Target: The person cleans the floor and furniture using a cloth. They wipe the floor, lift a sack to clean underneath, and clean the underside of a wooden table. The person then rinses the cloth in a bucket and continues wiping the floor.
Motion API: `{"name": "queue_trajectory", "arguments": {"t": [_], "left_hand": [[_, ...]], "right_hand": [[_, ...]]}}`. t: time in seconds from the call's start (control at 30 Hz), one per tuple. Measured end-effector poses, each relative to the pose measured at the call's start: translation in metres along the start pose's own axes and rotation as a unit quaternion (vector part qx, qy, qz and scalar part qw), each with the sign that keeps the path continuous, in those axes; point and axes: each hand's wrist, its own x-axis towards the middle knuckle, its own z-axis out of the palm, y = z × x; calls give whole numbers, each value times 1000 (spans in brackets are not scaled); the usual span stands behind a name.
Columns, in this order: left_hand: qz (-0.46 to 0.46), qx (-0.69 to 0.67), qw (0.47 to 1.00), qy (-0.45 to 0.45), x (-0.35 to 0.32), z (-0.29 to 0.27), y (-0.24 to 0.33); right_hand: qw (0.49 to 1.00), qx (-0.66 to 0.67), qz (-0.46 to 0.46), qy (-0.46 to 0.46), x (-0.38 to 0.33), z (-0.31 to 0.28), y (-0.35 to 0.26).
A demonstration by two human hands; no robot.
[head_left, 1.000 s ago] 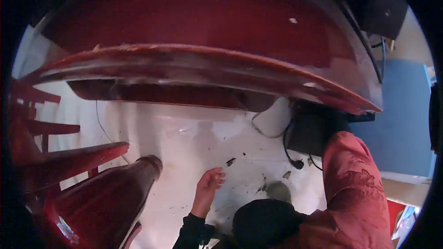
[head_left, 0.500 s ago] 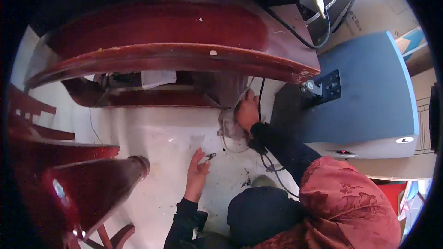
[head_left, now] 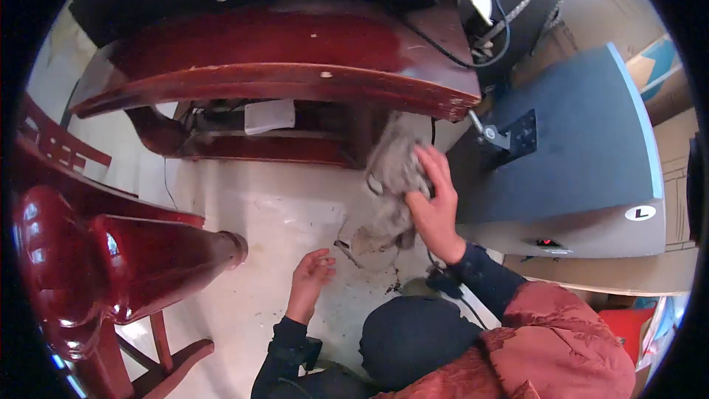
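Note:
My right hand (head_left: 437,214) grips a crumpled grey-brown rag (head_left: 397,162), whose lower folds are blurred and hang over the floor beside the desk's right end. My left hand (head_left: 313,273) is held above the pale floor, its fingers loosely bent and apart, with nothing visible in them. Just right of its fingertips is a small dark piece (head_left: 343,244), too small to name. Dark crumbs of dirt (head_left: 391,284) are scattered on the floor below the rag.
A red-brown wooden desk (head_left: 281,77) spans the far side, with a white box (head_left: 269,117) on its low shelf. At right stands a large grey-blue speaker cabinet (head_left: 569,155). Glossy dark-red wooden furniture (head_left: 155,266) is at left. A black cable (head_left: 473,310) runs near my right arm.
My right hand has come back from beside the desk leg, lifting the rag off the floor. The small dark piece at my left fingertips is now apart from them.

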Motion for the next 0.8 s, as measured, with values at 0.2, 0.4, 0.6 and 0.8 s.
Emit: {"name": "queue_trajectory", "arguments": {"t": [0.2, 0.4, 0.6, 0.8], "left_hand": [[-16, 30, 999, 4, 2, 25, 12], [-18, 30, 999, -26, 9, 35, 12], [-27, 26, 999, -10, 8, 28, 8], [2, 18, 998, -67, 10, 40, 6]], "right_hand": [[975, -73, -142, 156, 48, 56, 58], [985, -151, 44, 71, -17, 75, 156], [987, -53, 93, -119, -38, 34, 174], [843, 230, 384, -298, -54, -17, 100]]}}
